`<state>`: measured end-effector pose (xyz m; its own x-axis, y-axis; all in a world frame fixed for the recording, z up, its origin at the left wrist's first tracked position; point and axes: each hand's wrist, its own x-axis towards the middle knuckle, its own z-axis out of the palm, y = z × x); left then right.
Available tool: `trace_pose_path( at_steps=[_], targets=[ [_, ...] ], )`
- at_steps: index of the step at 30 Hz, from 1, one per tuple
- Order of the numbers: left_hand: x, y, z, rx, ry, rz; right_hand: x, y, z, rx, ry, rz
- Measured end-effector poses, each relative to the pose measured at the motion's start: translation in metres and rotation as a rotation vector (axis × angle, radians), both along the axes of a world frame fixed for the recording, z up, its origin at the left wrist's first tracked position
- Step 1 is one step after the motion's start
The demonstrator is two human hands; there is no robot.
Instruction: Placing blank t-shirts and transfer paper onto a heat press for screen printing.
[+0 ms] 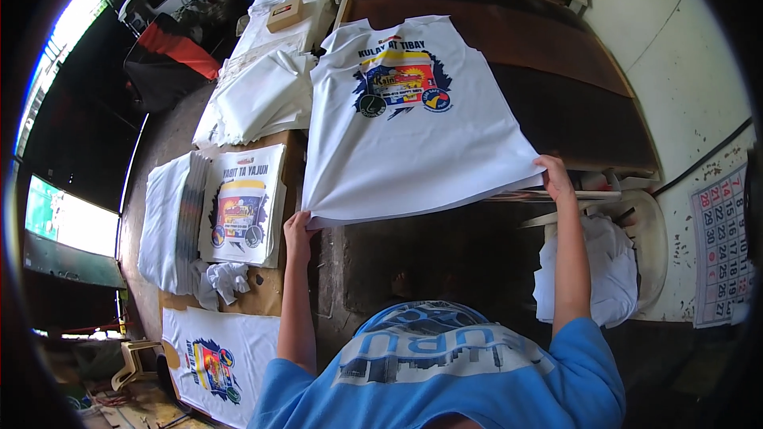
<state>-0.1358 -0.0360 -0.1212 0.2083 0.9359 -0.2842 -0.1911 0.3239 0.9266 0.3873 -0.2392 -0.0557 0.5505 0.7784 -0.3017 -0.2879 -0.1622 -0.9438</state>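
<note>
A white shirt panel (405, 159) with a colourful paint-bucket print is spread out in front of me. Its upper part lies over a wide dark brown machine bed (588, 111), and its bottom hem hangs toward me. My left hand (298, 233) is closed on the hem's left corner. At the right corner, my right hand (556, 178) pinches the cloth between thumb and fingers. The hem is pulled fairly straight between the two hands. Soft creases run across the fabric from the left corner.
To my left, a table holds a stack of mirror-printed paper sheets (242, 210), folded white cloth (171, 218) and crumpled scraps (228, 280). Another printed panel (214, 357) lies nearer me. A plastic chair (653, 250) with white fabric (588, 270) stands at right, beside a wall calendar (719, 242).
</note>
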Motion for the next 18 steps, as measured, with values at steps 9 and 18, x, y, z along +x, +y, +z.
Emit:
trace_pose_path(
  at_steps=[9, 18],
  targets=[
    [-0.015, -0.014, -0.019, -0.085, 0.022, -0.006, -0.034, -0.049, -0.012, -0.250, -0.520, -0.097],
    [-0.019, -0.018, -0.043, -0.053, 0.132, 0.132, -0.054, -0.044, -0.028, -0.296, -0.511, -0.274]
  ],
)
